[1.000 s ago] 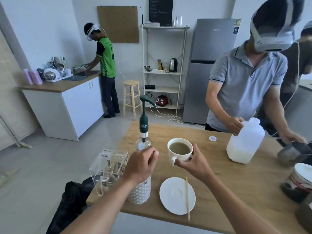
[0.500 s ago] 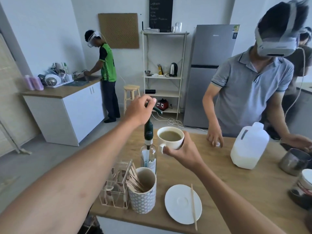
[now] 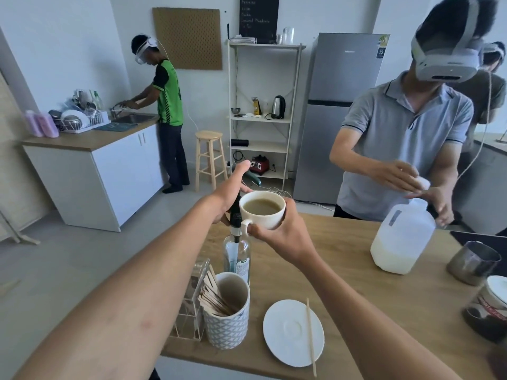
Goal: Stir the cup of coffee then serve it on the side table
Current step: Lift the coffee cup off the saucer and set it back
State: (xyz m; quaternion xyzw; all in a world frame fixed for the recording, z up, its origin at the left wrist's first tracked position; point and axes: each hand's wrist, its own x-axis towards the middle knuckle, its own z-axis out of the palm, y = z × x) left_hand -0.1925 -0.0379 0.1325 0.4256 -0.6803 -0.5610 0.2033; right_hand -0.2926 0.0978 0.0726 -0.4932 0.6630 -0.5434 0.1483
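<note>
My right hand (image 3: 277, 237) grips a white cup of coffee (image 3: 263, 211) by its handle and side, lifted above the wooden table (image 3: 356, 303). My left hand (image 3: 229, 194) rests on the pump head of a clear syrup bottle (image 3: 236, 259), fingers wrapped over the dark pump neck; the spout is partly hidden behind the hand. The cup hangs right beside the pump. A white saucer (image 3: 290, 331) lies near the table's front edge with a wooden stir stick (image 3: 311, 337) across its right side.
A patterned cup of wooden sticks (image 3: 226, 311) and a clear acrylic holder (image 3: 190, 303) stand front left. A person across the table handles a white jug (image 3: 402, 239). A steel pitcher (image 3: 473, 261) and a jar (image 3: 491, 308) sit at the right.
My right hand has lifted the cup higher, up beside the pump. My left hand went from the stick cup up onto the pump head and has pushed down on it.
</note>
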